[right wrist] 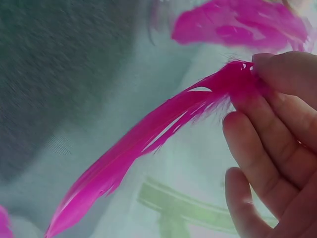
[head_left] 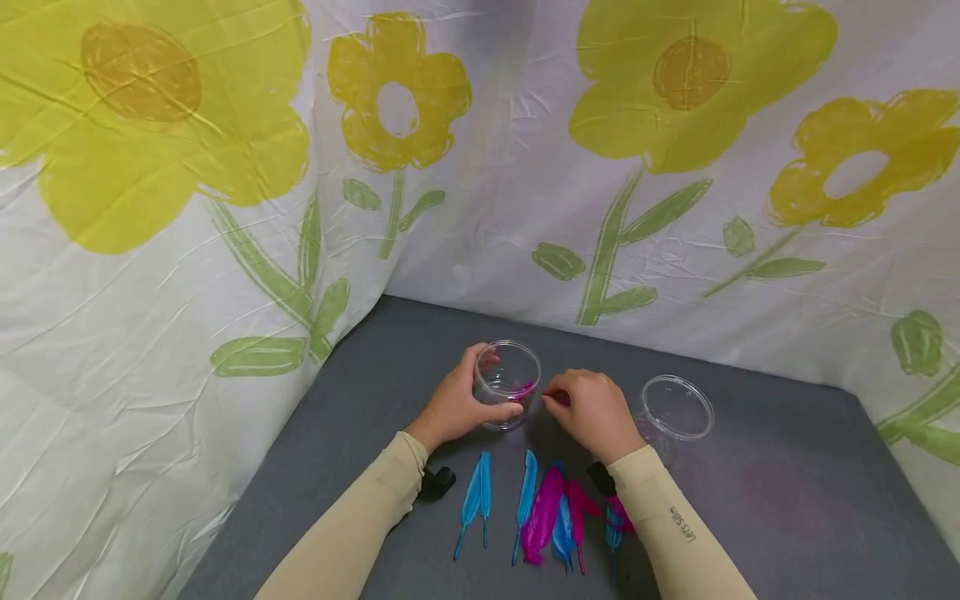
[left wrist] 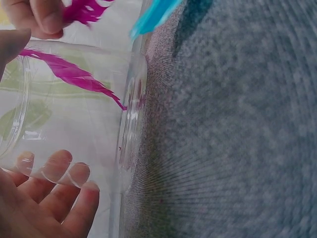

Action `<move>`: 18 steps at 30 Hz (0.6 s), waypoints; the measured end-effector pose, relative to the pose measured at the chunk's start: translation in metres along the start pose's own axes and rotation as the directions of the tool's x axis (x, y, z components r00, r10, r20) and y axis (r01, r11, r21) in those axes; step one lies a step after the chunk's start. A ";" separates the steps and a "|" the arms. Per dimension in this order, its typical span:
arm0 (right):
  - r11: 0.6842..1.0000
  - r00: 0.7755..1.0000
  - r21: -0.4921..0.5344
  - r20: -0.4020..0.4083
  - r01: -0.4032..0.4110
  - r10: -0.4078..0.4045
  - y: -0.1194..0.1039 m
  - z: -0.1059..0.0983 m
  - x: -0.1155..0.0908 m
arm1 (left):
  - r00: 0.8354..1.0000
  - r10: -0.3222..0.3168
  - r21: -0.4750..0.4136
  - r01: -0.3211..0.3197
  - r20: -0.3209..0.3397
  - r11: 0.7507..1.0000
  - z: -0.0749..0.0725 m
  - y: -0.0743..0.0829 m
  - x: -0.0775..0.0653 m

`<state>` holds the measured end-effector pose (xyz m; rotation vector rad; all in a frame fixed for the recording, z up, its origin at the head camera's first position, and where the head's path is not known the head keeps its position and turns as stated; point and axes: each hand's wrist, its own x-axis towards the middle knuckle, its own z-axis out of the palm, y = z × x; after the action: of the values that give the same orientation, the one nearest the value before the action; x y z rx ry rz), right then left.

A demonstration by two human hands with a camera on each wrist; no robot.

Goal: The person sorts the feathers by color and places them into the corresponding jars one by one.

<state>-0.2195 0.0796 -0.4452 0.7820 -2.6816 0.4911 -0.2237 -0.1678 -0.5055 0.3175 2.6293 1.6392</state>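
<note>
My left hand (head_left: 452, 408) grips a clear plastic jar (head_left: 504, 373) from its left side, thumb across the near wall and fingers behind. Inside that jar a magenta feather (left wrist: 74, 77) leans against the wall, its quill tip near the bottom. Just to the right of the jar, my right hand (head_left: 597, 415) pinches another magenta feather (right wrist: 148, 126) by one end between thumb and fingertips. The head view mostly hides this feather behind the hand.
A second clear jar (head_left: 677, 408) stands right of my right hand. Nearer me lie blue feathers (head_left: 472, 497) and magenta feathers (head_left: 543, 517), some overlapping. More feathers (head_left: 615, 521) are partly under my right forearm. A flower-printed cloth (head_left: 487, 208) hangs behind the grey table (head_left: 780, 467).
</note>
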 end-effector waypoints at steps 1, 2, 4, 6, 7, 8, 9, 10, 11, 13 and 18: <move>1.000 1.000 0.004 -0.007 -0.009 0.009 0.000 -0.003 0.001 | 1.000 0.000 -0.001 0.000 0.000 1.000 0.000 0.000 0.000; 1.000 1.000 0.008 -0.015 -0.019 0.019 0.000 -0.005 0.002 | 1.000 0.000 -0.001 0.000 0.000 1.000 0.000 0.000 0.000; 0.999 0.999 0.020 -0.034 -0.034 0.035 0.001 -0.010 0.005 | 1.000 0.002 -0.001 -0.002 0.001 1.000 0.000 -0.001 0.000; 0.999 0.997 0.031 -0.056 -0.041 0.043 0.001 -0.014 0.008 | 1.000 0.003 0.000 -0.003 0.000 1.000 -0.001 -0.001 0.001; 0.998 0.997 0.036 -0.067 -0.043 0.045 0.001 -0.016 0.009 | 1.000 0.003 0.000 -0.003 0.000 1.000 -0.001 -0.001 0.001; 0.998 0.996 0.040 -0.078 -0.043 0.046 0.001 -0.018 0.011 | 1.000 0.003 -0.001 -0.003 -0.001 1.000 -0.001 -0.002 0.001; 0.998 0.995 0.041 -0.089 -0.041 0.045 0.000 -0.021 0.013 | 1.000 0.003 -0.001 -0.003 -0.002 1.000 -0.001 -0.002 0.001; 0.998 0.994 0.042 -0.101 -0.038 0.042 0.000 -0.022 0.015 | 1.000 0.001 -0.001 -0.001 -0.002 1.000 -0.001 -0.002 0.001; 0.998 0.993 0.045 -0.112 -0.037 0.042 -0.001 -0.025 0.017 | 1.000 0.000 -0.001 0.000 -0.001 1.000 -0.001 -0.002 0.001; 0.998 0.990 0.053 -0.134 -0.034 0.041 -0.002 -0.029 0.021 | 1.000 -0.002 0.000 0.002 0.002 1.000 -0.002 -0.001 0.000; 0.997 0.984 0.081 -0.179 0.003 0.012 -0.010 -0.040 0.033 | 1.000 0.004 -0.008 -0.004 -0.001 1.000 0.000 -0.001 0.000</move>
<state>-0.2332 0.0727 -0.3948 0.7175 -2.5114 0.6430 -0.2234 -0.1680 -0.5061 0.3229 2.6240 1.6503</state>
